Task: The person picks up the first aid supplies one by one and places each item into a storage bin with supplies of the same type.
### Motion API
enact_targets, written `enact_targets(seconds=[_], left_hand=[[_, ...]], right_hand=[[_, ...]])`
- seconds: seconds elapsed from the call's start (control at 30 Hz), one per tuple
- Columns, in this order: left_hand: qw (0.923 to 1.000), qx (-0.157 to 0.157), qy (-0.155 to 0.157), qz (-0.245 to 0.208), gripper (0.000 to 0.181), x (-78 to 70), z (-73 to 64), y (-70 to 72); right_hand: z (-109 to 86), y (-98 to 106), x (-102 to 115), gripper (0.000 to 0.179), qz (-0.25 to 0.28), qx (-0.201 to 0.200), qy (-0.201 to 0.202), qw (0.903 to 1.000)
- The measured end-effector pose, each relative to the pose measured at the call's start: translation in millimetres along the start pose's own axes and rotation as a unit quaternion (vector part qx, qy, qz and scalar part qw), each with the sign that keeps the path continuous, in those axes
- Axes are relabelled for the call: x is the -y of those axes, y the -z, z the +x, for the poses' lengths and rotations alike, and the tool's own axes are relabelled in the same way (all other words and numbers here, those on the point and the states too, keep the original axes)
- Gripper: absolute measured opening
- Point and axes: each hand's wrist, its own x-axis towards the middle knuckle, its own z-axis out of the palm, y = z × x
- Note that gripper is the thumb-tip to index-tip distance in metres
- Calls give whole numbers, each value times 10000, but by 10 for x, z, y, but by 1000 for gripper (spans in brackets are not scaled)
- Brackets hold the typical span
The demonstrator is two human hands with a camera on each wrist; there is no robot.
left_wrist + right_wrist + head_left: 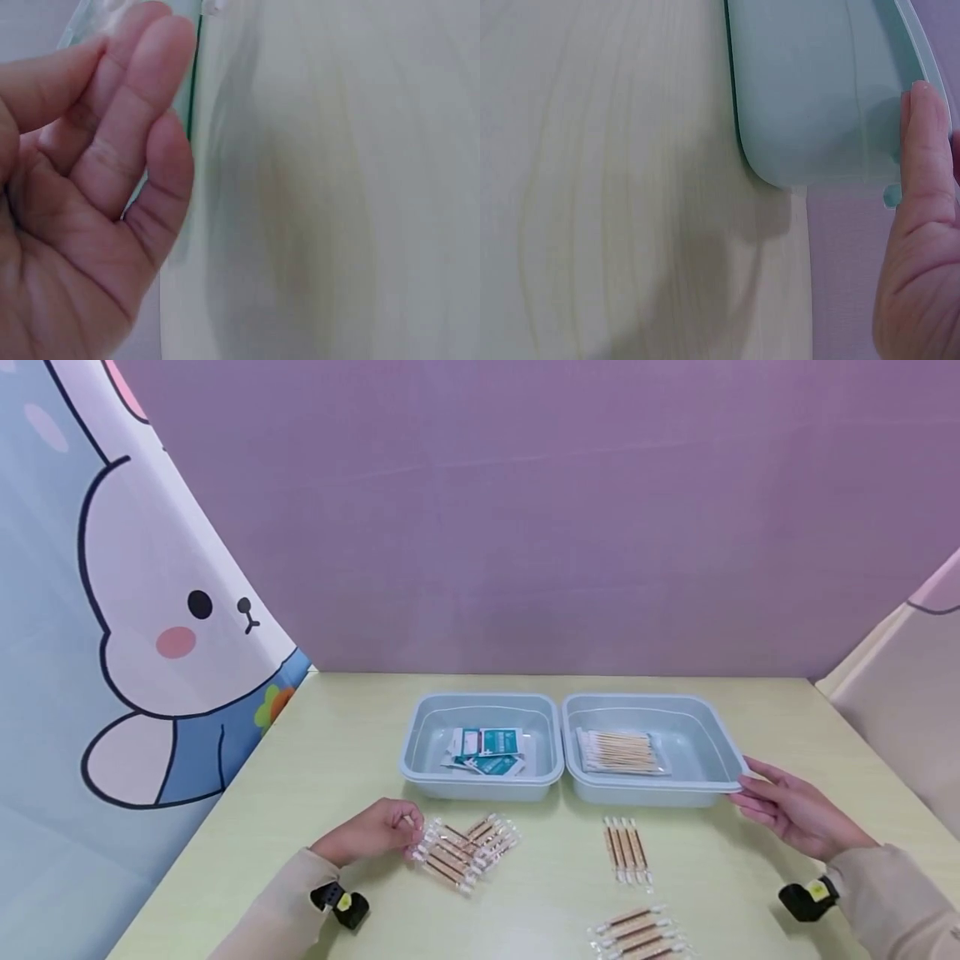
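My left hand (378, 833) pinches the corner of a clear pack of brown-centred, white-tipped iodine swabs (448, 863). A second swab pack (495, 835) lies partly beneath it. In the left wrist view the thumb and fingers (161, 60) come together, and the held pack is mostly out of sight. On the right, my right hand (798, 810) grips the rim corner of a pale blue plastic tub (705, 752). Seen from the right wrist, straight fingers (928, 157) lie along the tub wall (810, 97); the thumb is largely hidden.
A bag of plain wooden cotton swabs (622, 752) lies in the right tub. Beside it, a matching left tub (480, 789) holds several teal-and-white sachets (498, 743). Two more iodine swab packs (628, 852) lie in front on the wooden table (337, 718). A purple backdrop (525, 527) stands behind.
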Motion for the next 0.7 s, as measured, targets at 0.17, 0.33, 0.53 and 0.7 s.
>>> enact_targets(seconds=[0.17,0.33,0.53,0.7], left_hand=[[9992,-278,294,-64,16,-107,54,-39],[9974,-359,179,-594,22,-248,131,-102],[9940,-805,-14,-744,26,-506,376,-134],[9856,-1340,189,-1018,26,-723,665,-124]], right_hand=[[-18,-15,-21,41,-2,131,82,9999],[-22,-35,-49,41,-86,102,72,9999],[-34,-43,-33,39,-226,-280,42,9993],[-25,-54,-5,40,-296,-374,30,9989]])
